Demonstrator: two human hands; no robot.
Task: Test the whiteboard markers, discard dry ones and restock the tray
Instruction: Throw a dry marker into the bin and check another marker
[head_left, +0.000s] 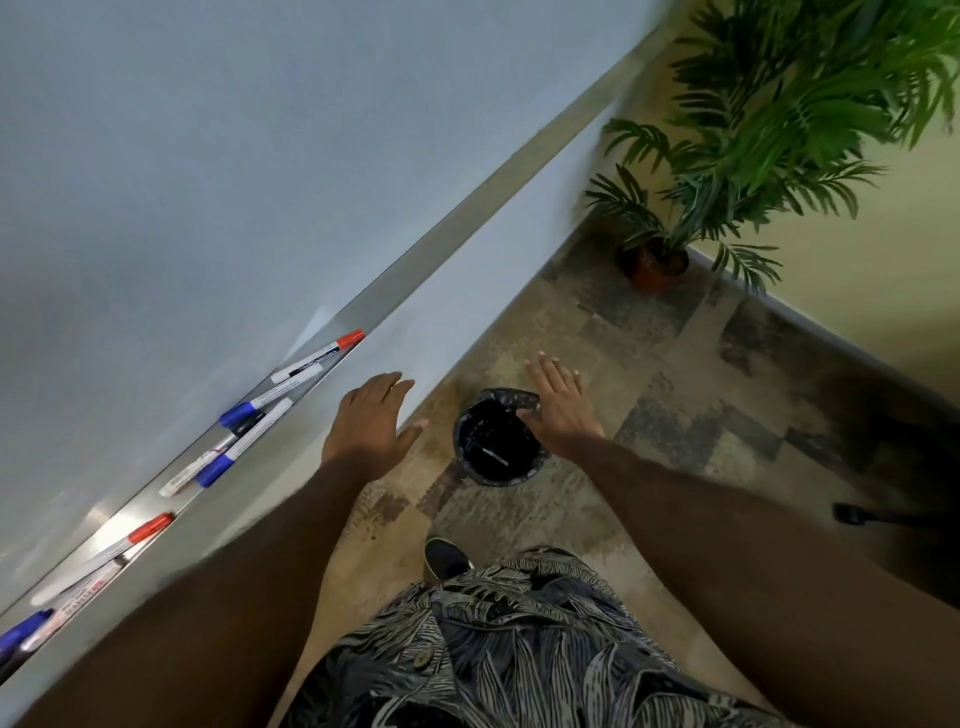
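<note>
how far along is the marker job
Done: what looks like one marker lies in the bin. In hand: nothing; left hand and right hand are open, the right over the bin. Left: red and blue capped markers sit in the tray; tested or not, cannot tell.

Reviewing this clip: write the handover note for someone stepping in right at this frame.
Left hand: open, empty, beside the tray.
Right hand: open, empty, over the bin.
Several red- and blue-capped markers lie in the tray.
Done: one pale stick, likely a marker, lies in the bin.
Left: which tray markers have been tested cannot be told; test them, bin any dry ones, restock.
</note>
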